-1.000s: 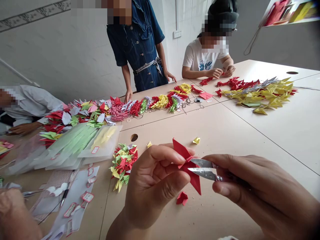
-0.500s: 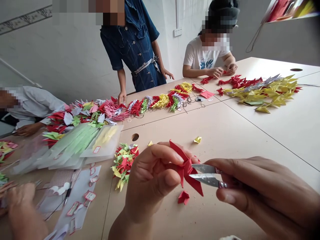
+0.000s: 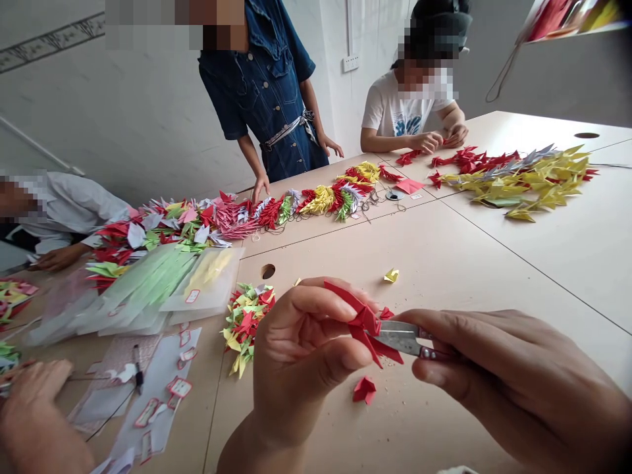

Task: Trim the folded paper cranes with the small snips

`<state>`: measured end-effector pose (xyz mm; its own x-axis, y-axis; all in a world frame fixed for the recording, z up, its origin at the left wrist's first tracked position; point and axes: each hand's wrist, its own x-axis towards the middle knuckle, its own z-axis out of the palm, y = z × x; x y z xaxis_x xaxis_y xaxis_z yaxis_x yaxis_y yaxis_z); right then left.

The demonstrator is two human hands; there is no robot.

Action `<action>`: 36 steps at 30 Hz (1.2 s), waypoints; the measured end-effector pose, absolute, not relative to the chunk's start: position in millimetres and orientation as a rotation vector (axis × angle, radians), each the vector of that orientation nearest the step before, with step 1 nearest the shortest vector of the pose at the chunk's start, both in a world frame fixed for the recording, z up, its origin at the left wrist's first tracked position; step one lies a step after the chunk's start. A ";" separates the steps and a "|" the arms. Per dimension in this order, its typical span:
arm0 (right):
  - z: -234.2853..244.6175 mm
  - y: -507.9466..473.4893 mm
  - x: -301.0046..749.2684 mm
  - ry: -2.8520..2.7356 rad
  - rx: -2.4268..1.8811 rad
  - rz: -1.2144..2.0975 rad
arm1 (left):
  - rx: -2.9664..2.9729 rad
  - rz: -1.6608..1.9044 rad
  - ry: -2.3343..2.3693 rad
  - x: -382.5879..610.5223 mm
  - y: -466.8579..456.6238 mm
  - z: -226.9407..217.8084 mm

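My left hand [image 3: 306, 342] pinches a red folded-paper crane [image 3: 364, 321] between thumb and fingers, above the table. In my right hand [image 3: 508, 368] is a pair of small thread snips [image 3: 402, 337], its blades closed together and their tips against the crane's body. Below the hands lies a small red folded-paper piece [image 3: 364, 390], with tiny scraps around it. Another red bit [image 3: 386, 314] shows just behind the crane. A small yellow folded piece [image 3: 392, 276] rests farther back on the table.
Left of my hand sits a heap of small colored folded pieces [image 3: 247, 322]. Plastic sleeves [image 3: 143, 289] and a pen [image 3: 137, 372] lie farther left. Strung cranes [image 3: 320, 199] cross the far side; yellow and red ones [image 3: 523, 178] lie right. Other people are around the table.
The snips' blades have gone from apart to closed at the crane, which has tilted slightly. Across the table, the standing person's hand has shifted right along the strung cranes.
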<state>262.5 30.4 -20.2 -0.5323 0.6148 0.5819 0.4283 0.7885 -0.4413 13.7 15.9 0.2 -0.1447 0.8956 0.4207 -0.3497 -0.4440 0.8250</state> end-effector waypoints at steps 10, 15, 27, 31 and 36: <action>-23.7 30.6 259.4 -2.194 -0.778 0.297 | 1.264 1.794 0.758 15.5 9.1 -5.5; -28.4 29.2 262.5 -2.165 -0.793 0.308 | 1.309 1.814 0.794 16.5 7.2 -8.0; -35.3 25.1 265.2 -2.139 -0.847 0.321 | 1.361 1.874 0.889 16.1 6.1 -8.3; -36.7 23.5 266.5 -2.114 -0.884 0.310 | 1.366 1.815 0.857 16.1 4.7 -7.5; -23.0 29.4 266.1 -2.139 -0.787 0.334 | 1.355 1.761 0.789 15.9 3.2 -5.4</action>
<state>266.1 29.4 -23.0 -0.4744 0.6371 0.6075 0.4216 0.7702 -0.4785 15.9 3.2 -5.4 -0.1444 0.8555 0.4972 -0.1982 -0.5173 0.8325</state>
